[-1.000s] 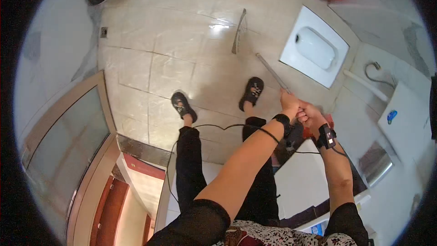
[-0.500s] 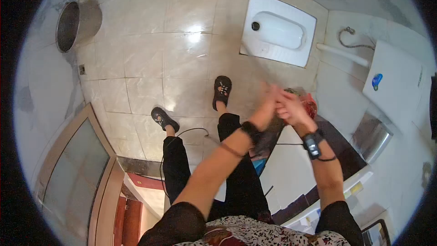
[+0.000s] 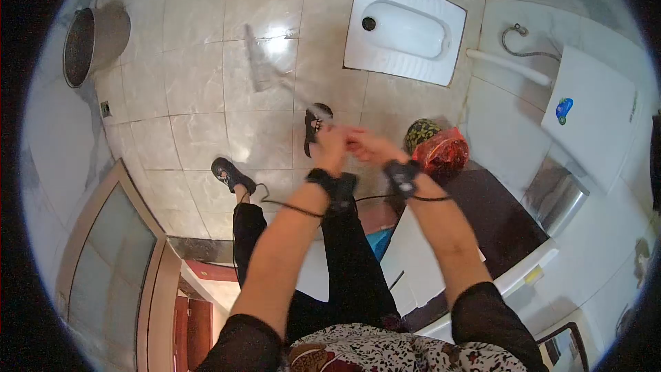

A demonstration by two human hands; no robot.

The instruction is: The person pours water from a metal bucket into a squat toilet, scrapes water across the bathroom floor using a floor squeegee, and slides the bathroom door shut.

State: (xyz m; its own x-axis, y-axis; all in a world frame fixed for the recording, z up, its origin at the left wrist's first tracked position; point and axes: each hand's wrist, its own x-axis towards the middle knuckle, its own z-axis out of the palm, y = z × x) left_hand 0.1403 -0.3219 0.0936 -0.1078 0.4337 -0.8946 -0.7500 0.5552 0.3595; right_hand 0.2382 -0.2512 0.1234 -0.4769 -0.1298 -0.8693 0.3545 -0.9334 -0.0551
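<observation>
Out over the tiled floor is a long-handled floor tool (image 3: 259, 72) with a wide flat head. Motion smears it, so I cannot tell whether it is a mop or a squeegee. My left hand (image 3: 332, 146) is closed around its handle, above my left-right midline and near one black shoe (image 3: 318, 124). Close against it, my right hand (image 3: 370, 147) is closed on the handle too, its fingers partly blurred. Both wrists wear dark bands with small devices.
A white squat toilet (image 3: 406, 31) is set into the floor ahead. Right of my hands are a red plastic bag (image 3: 442, 153) and a green patterned round thing (image 3: 421, 134). A metal bucket (image 3: 96, 43) stands far left; a framed glass door (image 3: 110, 255) is lower left.
Both hands have swung left together, away from the red bag, carrying the tool's handle. Its head now shows over the floor at left. The view has shifted slightly.
</observation>
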